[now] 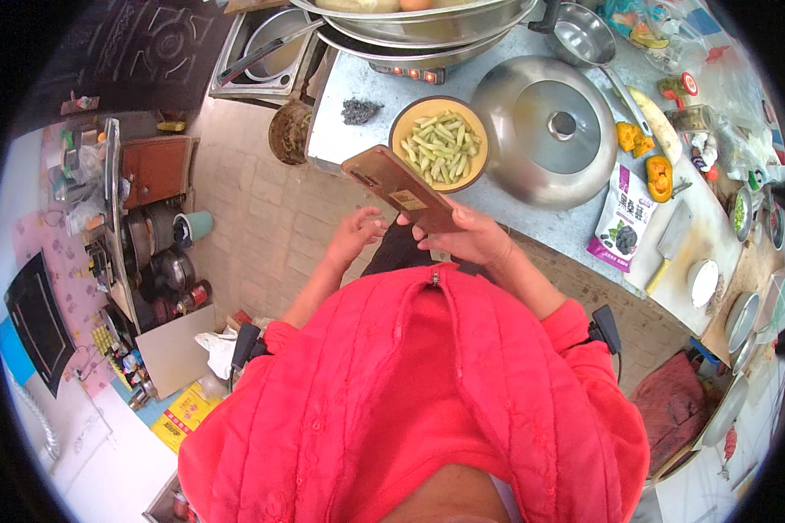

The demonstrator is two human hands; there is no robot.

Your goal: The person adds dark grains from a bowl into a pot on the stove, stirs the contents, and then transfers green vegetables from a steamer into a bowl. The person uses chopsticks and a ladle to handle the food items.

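Note:
My right hand (474, 238) grips a smartphone in a brown case (392, 186), holding it near its lower end in front of my body. The phone's back, with its camera strip and a pale sticker, faces the camera; its screen is hidden. To the left of the phone, my left hand (356, 236) is raised with loosely bent fingers and holds nothing. Just beyond the phone, a yellow bowl (402, 121) of cut green bean pieces (441, 147) stands on the table, partly covered from view by the phone.
A large domed steel lid (536, 170) sits right of the bowl. Beyond are a steel scouring pad (360, 112) and stacked steel pans (425, 36). At right, a cleaver (675, 229) lies on a cutting board (700, 196) near pumpkin pieces (659, 178) and a white-purple packet (623, 222).

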